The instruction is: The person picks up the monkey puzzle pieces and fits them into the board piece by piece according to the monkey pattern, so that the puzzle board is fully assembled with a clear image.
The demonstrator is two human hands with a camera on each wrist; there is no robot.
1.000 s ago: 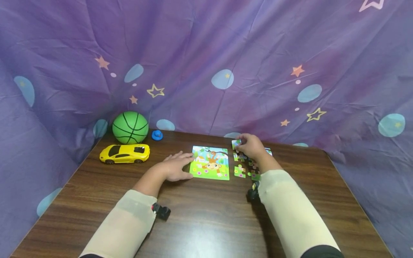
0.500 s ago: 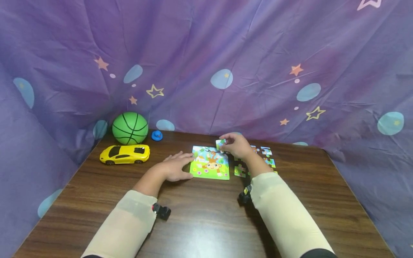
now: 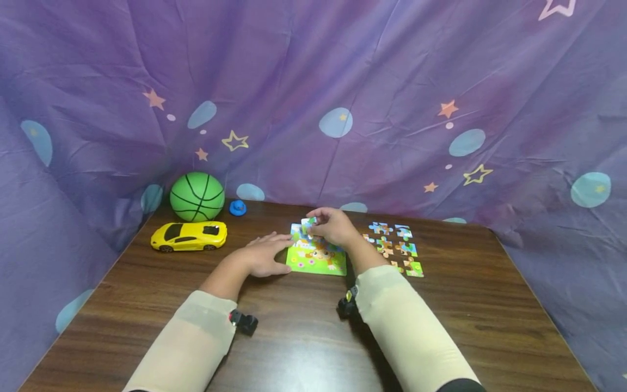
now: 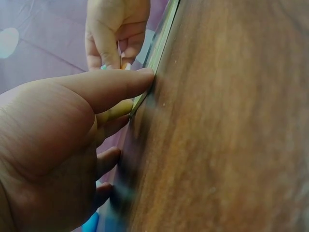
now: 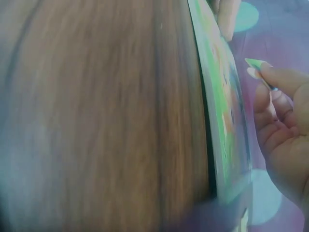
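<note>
- My left arm reaches in from the lower left, sleeve down near the wrist, and slants up and to the right across the table.
- My left hand lies low at the left side of the picture board. The thumb is straight, set well apart from the other fingers, its tip touching the board's edge near the close corner; the hand grips nothing.
- My right arm comes from the lower right and slants up and to the left, the wrist just right of the board.
- My right hand hangs above the board's far part, fingers curled in. I have a puzzle piece pinched between thumb and fingertips, closed down to the piece's thickness.
- From the right wrist, I see that piece tilted and clear of the board's surface, over its far left part.
- The board lies flat on the table, between my two hands, a monkey printed on it.
- The loose pieces lie to the right of the board, some of them partly hidden behind my right forearm.
</note>
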